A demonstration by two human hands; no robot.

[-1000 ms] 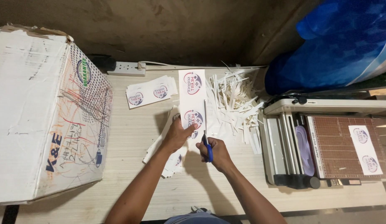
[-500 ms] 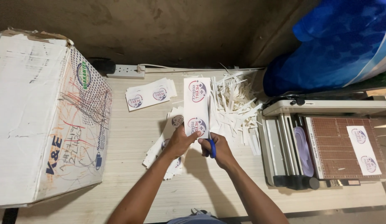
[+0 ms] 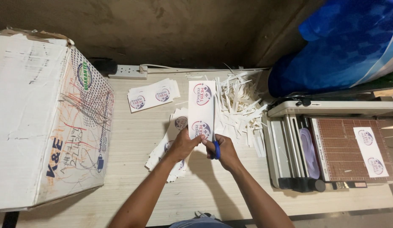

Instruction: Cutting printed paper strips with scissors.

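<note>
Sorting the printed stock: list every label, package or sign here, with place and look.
Label strip: centre, held by left hand; white, two round blue-red marks.
Label stack: behind it, white.
Label pile: under left hand.
Label sheet: on paper cutter.
Cardboard box: left, white, scribbled.

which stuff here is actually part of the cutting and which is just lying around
In use: printed strip held by left hand; blue-handled scissors in right hand; offcuts.
Lying about: cardboard box, power strip, paper trimmer, blue sheet.
</note>
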